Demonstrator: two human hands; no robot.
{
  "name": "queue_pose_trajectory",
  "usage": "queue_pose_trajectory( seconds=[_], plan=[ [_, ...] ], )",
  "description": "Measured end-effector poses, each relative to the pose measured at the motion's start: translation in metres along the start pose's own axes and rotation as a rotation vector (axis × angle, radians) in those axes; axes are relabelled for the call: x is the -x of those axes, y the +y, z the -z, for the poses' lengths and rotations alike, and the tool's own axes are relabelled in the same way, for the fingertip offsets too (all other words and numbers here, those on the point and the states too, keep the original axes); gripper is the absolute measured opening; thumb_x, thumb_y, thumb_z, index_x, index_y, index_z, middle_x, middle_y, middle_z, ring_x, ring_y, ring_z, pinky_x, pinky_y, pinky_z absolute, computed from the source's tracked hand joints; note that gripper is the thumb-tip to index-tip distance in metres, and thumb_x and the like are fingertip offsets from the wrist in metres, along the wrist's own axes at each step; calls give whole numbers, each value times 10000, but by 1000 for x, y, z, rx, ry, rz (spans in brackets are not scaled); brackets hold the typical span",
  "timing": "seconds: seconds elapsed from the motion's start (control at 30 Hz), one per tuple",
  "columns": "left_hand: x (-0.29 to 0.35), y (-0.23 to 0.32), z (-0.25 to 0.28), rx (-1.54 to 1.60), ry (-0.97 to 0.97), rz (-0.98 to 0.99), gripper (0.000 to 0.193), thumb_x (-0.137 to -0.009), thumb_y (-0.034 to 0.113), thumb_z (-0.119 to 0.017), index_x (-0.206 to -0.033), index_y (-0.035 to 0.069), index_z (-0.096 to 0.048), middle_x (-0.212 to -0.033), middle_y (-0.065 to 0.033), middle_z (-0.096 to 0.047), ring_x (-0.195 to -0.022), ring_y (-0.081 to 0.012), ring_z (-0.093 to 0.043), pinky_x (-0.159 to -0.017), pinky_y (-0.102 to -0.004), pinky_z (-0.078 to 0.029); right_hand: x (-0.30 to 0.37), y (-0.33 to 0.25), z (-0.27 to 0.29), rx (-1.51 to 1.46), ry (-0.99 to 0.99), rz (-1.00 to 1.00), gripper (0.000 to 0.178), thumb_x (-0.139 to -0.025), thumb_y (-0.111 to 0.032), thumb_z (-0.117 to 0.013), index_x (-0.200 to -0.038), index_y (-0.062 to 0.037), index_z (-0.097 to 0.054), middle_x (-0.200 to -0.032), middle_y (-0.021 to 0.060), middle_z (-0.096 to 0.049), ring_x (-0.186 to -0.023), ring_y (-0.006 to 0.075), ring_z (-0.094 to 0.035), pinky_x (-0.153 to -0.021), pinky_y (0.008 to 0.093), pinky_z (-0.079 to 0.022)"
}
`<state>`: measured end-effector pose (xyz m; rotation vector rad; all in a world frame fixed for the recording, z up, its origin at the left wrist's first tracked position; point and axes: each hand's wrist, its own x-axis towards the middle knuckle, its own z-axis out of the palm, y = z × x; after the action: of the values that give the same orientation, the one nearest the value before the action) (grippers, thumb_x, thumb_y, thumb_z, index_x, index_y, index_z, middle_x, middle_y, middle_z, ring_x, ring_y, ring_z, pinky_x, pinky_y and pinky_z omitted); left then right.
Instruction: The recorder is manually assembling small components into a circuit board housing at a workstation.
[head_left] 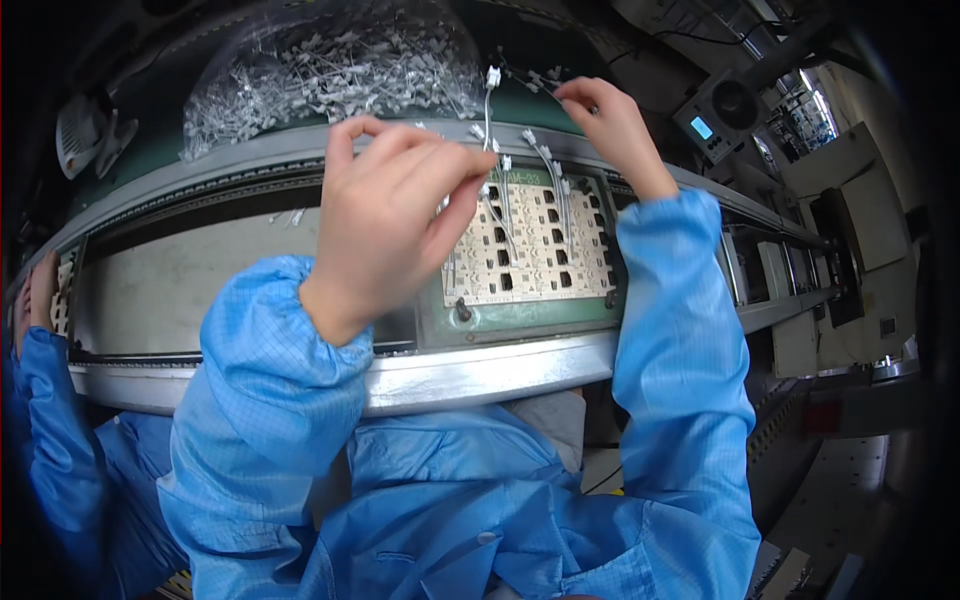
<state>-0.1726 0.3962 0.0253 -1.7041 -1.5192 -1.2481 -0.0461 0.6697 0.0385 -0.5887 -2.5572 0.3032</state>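
My left hand [385, 215] is over the left part of a pale circuit board panel [530, 288]. Between its thumb and forefinger is a thin white connector cable [488, 110], upright, its white plug on top. Beyond the panel's far edge, my right hand [615, 130] is closed in a pinch; a thin wire with small white ends [540, 82] reaches its fingertips. Several white cables [566, 215] stand on or lie across the panel, which has rows of dark slots. A green carrier [520, 322] frames the panel. My left hand hides part of it.
A clear bag [330, 85] full of white connector cables lies on the green surface behind the metal rail [490, 375]. Another person's hand [40, 290] works at the far left. A grey device with a small lit screen [715, 120] stands at the right.
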Motion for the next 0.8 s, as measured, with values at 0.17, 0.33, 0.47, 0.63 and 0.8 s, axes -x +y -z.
queue_pose_trajectory(
  seconds=[0.17,0.33,0.47,0.63,0.8],
  plan=[
    [1,2,1,-47,-13,35,173,-735,37,-735,-873,128,-686,-823,50,-700,-817,-150,-642,-853,-391,-389,-87,42,-58,132,-130,-115,382,-862,-373,-682,-1133,-105,-689,-1077,123,-713,-1022,354,-667,-909,496,-499],
    [6,4,6,-57,-53,59,189,-718,45,-754,-876,129,-692,-821,49,-696,-828,-147,-643,-859,-397,-385,-104,29,-88,474,-72,94,263,-857,-253,-660,-1057,-84,-690,-1011,136,-723,-951,360,-681,-856,463,-528],
    [3,8,1,-23,-90,32,211,-706,41,-753,-889,129,-696,-840,45,-702,-847,-156,-645,-875,-401,-372,-111,63,-64,246,61,46,237,-833,-183,-663,-1039,-69,-697,-951,164,-713,-882,333,-690,-809,414,-542],
    [0,13,2,-92,-106,-43,250,-692,47,-763,-916,140,-700,-873,61,-703,-924,-175,-639,-915,-396,-334,-79,71,8,-177,379,-23,183,-821,-117,-648,-903,40,-696,-755,139,-707,-696,189,-690,-656,310,-536],
    [6,28,2,-84,-215,15,175,-771,87,-745,-919,170,-702,-904,56,-683,-935,-176,-593,-904,-388,-319,-9,56,63,-667,207,-286,148,-889,-137,-666,-922,7,-665,-771,92,-680,-635,131,-650,-563,232,-465]
  ],
)
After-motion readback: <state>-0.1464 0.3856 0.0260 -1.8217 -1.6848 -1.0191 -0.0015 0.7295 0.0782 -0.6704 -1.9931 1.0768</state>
